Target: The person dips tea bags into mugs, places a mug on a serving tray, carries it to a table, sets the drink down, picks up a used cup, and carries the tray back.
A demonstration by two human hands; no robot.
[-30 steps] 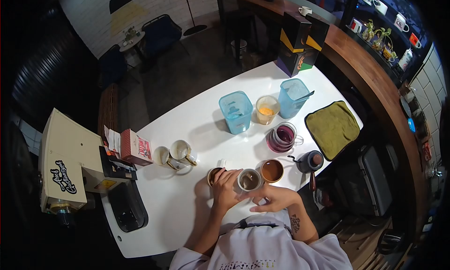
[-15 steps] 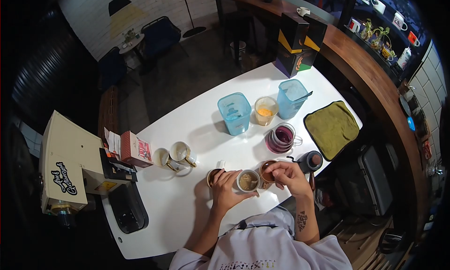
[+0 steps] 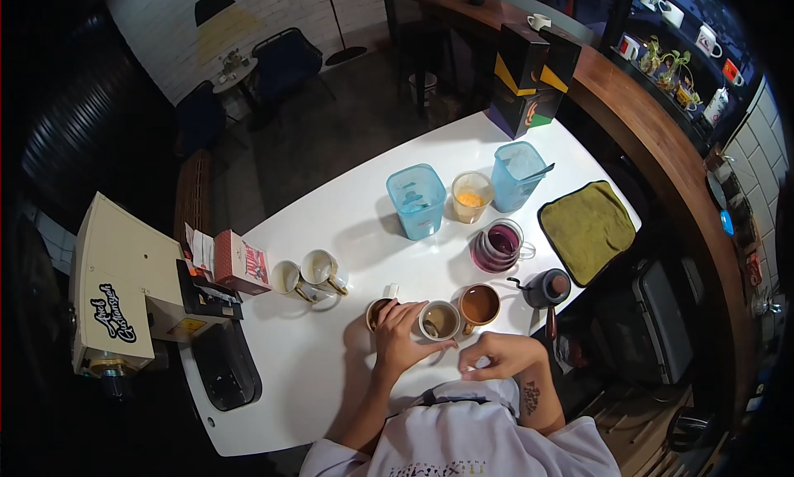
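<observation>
My left hand (image 3: pixel 401 336) curves round the left side of a cup of cloudy brownish liquid (image 3: pixel 438 321), its thumb along the near side. Something pale shows inside this cup, too unclear to name. Partly behind my left fingers stands another mug (image 3: pixel 376 312) with dark contents. To the right, a brown mug (image 3: pixel 480 304) of milky brown drink stands untouched, handle facing me. My right hand (image 3: pixel 506 356) hovers close to the table's near edge, below that mug. Its fingers are curled inward, and whatever they might hold is hidden.
Behind the mugs are a glass server of dark red liquid (image 3: pixel 500 245), two blue containers (image 3: pixel 416 202) (image 3: pixel 518 177) and a glass with something orange (image 3: pixel 471 197). A grinder (image 3: pixel 549 288) and green cloth (image 3: pixel 587 231) lie right. Two cups (image 3: pixel 319 268) and a cream machine (image 3: pixel 132 270) stand left.
My right hand has drawn back from over the brown mug toward me, uncovering its drink. The liquid in the middle cup looks different. My left hand has stayed in place.
</observation>
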